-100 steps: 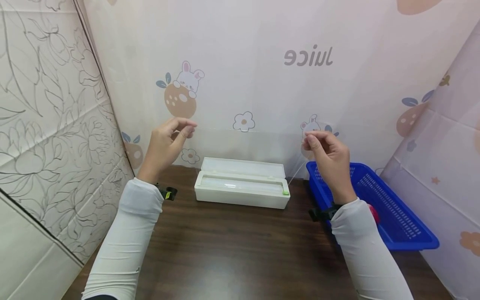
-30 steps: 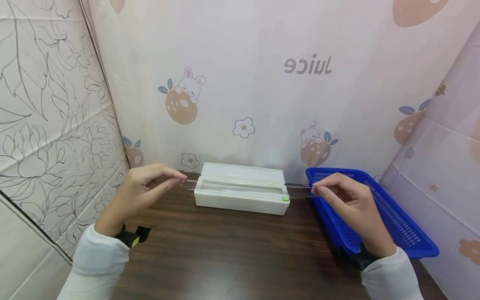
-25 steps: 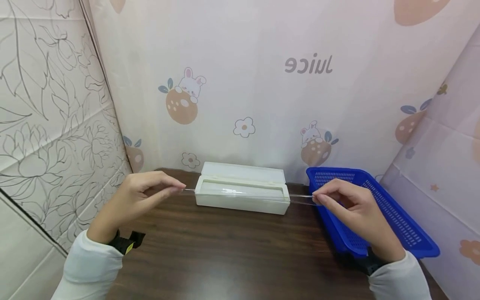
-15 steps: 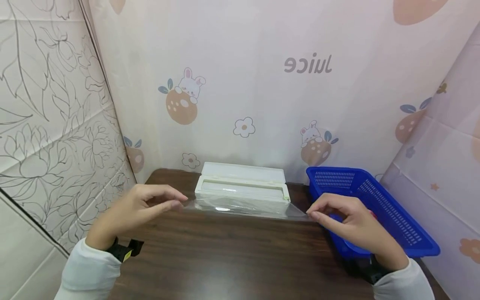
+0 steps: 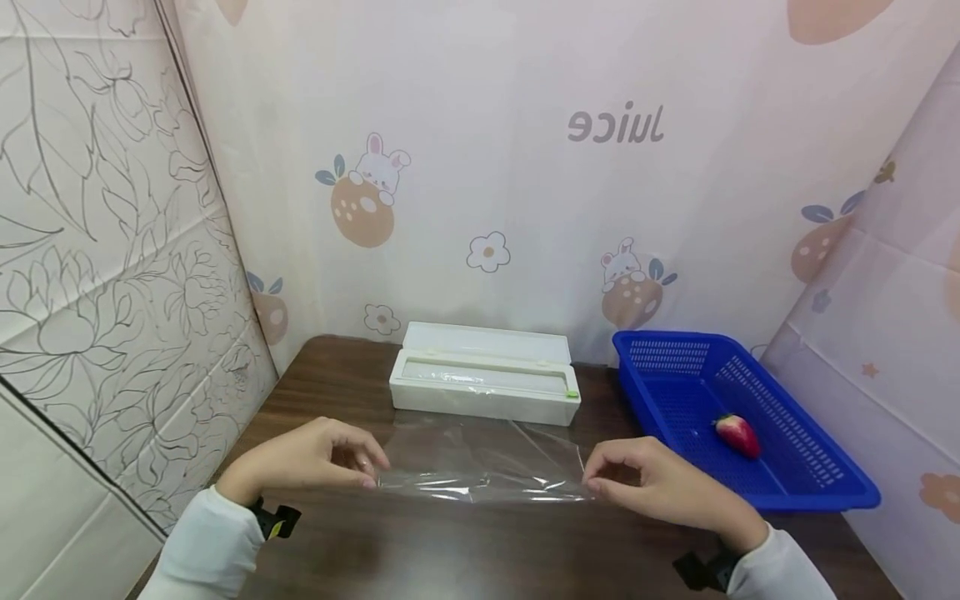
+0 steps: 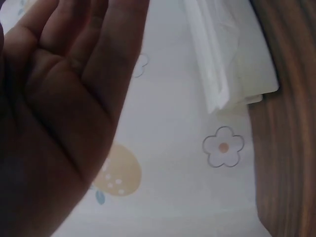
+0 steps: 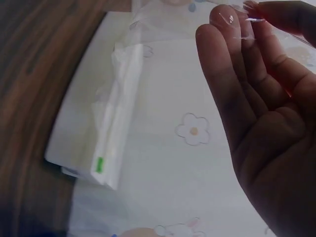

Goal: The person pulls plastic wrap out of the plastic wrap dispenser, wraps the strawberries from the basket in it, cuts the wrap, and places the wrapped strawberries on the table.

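A sheet of clear plastic wrap [image 5: 480,483] stretches between both hands over the table, its near edge bunched and shiny. At its left corner, my left hand [image 5: 318,457] pinches the film between thumb and fingers. The opposite corner is pinched by my right hand [image 5: 648,483]; in the right wrist view, film glints at the fingertips [image 7: 224,17]. Behind the sheet stands a white wrap dispenser box [image 5: 483,406] with its lid [image 5: 486,342] raised and a green slider [image 5: 572,394] at its right end. The film runs back toward the box's front.
On the right sits a blue plastic basket [image 5: 795,500] with a red strawberry [image 5: 737,435] lying in it. The dark wooden table [image 5: 465,558] ends at a patterned back curtain [image 5: 487,167], and another patterned panel [image 5: 112,250] closes the left side.
Both hands have come down from high above the box and drawn the plastic wrap toward the near side of the table. The right hand has moved left, uncovering the strawberry in the basket.
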The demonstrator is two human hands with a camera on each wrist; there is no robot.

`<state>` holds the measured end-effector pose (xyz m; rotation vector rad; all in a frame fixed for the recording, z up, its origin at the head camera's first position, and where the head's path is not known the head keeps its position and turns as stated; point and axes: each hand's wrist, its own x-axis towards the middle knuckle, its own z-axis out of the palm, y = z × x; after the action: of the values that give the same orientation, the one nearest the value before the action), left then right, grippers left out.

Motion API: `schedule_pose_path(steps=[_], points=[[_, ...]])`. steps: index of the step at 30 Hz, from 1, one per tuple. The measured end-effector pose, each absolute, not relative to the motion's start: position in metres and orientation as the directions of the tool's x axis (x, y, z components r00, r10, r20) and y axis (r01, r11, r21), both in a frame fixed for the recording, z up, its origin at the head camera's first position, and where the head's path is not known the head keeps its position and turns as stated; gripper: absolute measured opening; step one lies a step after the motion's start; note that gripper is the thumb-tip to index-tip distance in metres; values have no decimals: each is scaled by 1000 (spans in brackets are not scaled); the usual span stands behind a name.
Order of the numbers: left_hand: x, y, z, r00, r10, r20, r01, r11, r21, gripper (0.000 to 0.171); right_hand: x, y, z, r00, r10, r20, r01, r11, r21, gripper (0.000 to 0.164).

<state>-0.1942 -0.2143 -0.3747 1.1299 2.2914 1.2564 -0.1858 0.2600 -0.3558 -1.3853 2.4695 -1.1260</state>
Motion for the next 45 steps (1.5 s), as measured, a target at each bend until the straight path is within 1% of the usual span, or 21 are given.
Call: schedule_pose_path(steps=[3, 6, 9, 11, 13, 17, 23, 26, 29, 32, 35, 38, 40, 43, 45], points=[[-195, -209, -382, -637, 770, 24, 453, 349, 820, 11, -187, 258, -370, -548, -794, 262, -717, 285, -636, 16], [-196, -201, -390, -609, 791, -48, 441, 389, 809, 6, -187, 253, -386, -518, -819, 247, -726, 267, -634, 17], [-199, -194, -399, -564, 821, -93, 440, 393, 807, 5, -183, 247, -401, -504, -844, 185, -701, 276, -657, 15], [-200, -190, -405, -546, 831, -109, 439, 395, 807, 3, -180, 245, -410, -496, -857, 140, -680, 284, -676, 13], [-201, -188, -410, -542, 831, -128, 430, 405, 807, 3, -178, 243, -418, -493, -864, 104, -667, 298, -683, 12], [-202, -188, -419, -553, 817, -163, 400, 432, 808, 5, -175, 241, -434, -485, -872, 61, -650, 313, -693, 11], [-200, -186, -434, -505, 832, -229, 291, 414, 862, 7, -170, 236, -445, -444, -895, 36, -669, 304, -678, 8], [-198, -186, -438, -490, 834, -253, 254, 415, 874, 11, -168, 233, -447, -433, -901, 2, -640, 306, -705, 8], [-197, -186, -438, -498, 829, -253, 282, 431, 857, 19, -167, 232, -448, -438, -899, -21, -613, 315, -725, 8], [-198, -188, -437, -539, 812, -222, 356, 459, 814, 29, -167, 233, -451, -447, -895, -14, -623, 322, -713, 9], [-199, -190, -436, -588, 787, -185, 411, 488, 770, 33, -167, 234, -453, -464, -886, 13, -645, 327, -690, 11], [-198, -191, -436, -604, 775, -188, 406, 502, 764, 30, -167, 234, -455, -483, -874, 58, -673, 328, -663, 11], [-197, -191, -438, -608, 767, -204, 383, 509, 771, 19, -167, 234, -457, -492, -868, 65, -671, 330, -664, 9], [-194, -190, -441, -613, 750, -247, 341, 533, 774, 6, -166, 234, -461, -505, -863, 23, -635, 353, -687, 8], [-192, -190, -443, -614, 735, -288, 303, 556, 774, 10, -164, 235, -463, -508, -861, -35, -592, 378, -712, 10]])
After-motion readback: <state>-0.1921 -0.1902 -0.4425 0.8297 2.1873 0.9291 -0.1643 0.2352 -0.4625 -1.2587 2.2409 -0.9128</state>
